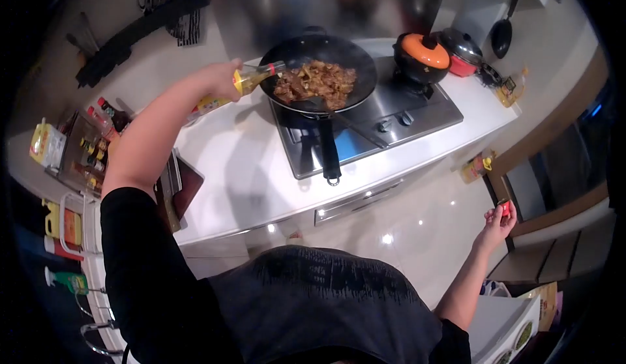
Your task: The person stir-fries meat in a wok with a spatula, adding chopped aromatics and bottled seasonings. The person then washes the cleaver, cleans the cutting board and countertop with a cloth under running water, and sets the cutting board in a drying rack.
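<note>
My left hand (220,80) is closed around a glass bottle (250,80) with a yellow label. The bottle lies nearly level, its neck over the left rim of a black wok (362,74). Browned pieces of food (326,82), perhaps meat, fill the wok's bottom. A dark spatula (352,128) rests in the wok, its handle leaning out over the rim. Far to the right, away from the counter, my right hand (501,220) pinches a small red cap (504,208) in its fingertips.
The wok stands on a steel gas hob (303,152), its handle (328,149) pointing towards me. Right of it are an orange-lidded pot (424,51) and a red pot (463,64). Several sauce bottles (111,115) crowd the left. A yellow oil bottle (475,170) stands on the floor.
</note>
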Action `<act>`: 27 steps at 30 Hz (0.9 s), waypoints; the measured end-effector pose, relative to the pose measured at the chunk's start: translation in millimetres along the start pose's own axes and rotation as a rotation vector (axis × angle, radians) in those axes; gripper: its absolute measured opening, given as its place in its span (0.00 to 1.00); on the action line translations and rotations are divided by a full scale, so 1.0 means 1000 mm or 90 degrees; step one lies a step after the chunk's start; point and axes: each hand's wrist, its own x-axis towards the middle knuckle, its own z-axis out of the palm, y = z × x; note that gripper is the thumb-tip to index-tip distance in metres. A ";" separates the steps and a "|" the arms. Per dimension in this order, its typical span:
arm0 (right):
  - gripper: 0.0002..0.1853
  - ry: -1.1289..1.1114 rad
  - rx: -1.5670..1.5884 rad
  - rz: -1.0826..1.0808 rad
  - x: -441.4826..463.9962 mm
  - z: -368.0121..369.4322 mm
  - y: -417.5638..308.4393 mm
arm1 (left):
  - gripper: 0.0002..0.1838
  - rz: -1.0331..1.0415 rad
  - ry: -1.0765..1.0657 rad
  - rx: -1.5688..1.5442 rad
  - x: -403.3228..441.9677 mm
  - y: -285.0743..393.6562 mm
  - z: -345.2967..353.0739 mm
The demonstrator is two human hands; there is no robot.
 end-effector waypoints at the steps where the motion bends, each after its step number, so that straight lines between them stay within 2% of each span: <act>1: 0.16 -0.005 0.000 0.011 -0.001 -0.001 -0.001 | 0.38 0.002 0.009 -0.017 -0.005 0.005 -0.001; 4: 0.15 -0.024 0.019 0.026 -0.003 -0.004 -0.001 | 0.39 0.015 0.047 -0.090 -0.006 0.014 0.002; 9: 0.18 -0.150 0.042 0.019 0.000 0.018 -0.019 | 0.41 0.030 0.168 -0.302 0.001 0.019 0.005; 12: 0.20 -0.246 0.066 -0.009 -0.013 0.062 -0.056 | 0.42 0.064 0.319 -0.464 0.021 0.005 0.018; 16: 0.20 -0.500 0.125 -0.049 -0.041 0.122 -0.115 | 0.42 0.103 0.329 -0.685 -0.015 0.007 0.004; 18: 0.20 -0.622 0.123 -0.066 -0.059 0.162 -0.156 | 0.42 0.133 0.365 -0.690 -0.042 0.003 0.002; 20: 0.19 -0.642 0.089 -0.186 -0.074 0.213 -0.187 | 0.42 0.197 0.414 -0.674 -0.059 -0.010 0.009; 21: 0.18 -0.650 0.036 -0.326 -0.082 0.240 -0.206 | 0.43 0.213 0.346 -0.708 -0.078 -0.015 0.010; 22: 0.17 -0.650 -0.019 -0.467 -0.089 0.267 -0.222 | 0.43 0.232 0.345 -0.693 -0.098 -0.018 0.011; 24: 0.16 -0.693 0.015 -0.533 -0.106 0.322 -0.239 | 0.42 0.263 0.341 -0.669 -0.132 -0.028 0.022; 27: 0.13 -0.866 0.019 -0.606 -0.144 0.382 -0.253 | 0.42 0.263 0.289 -0.647 -0.170 -0.055 0.041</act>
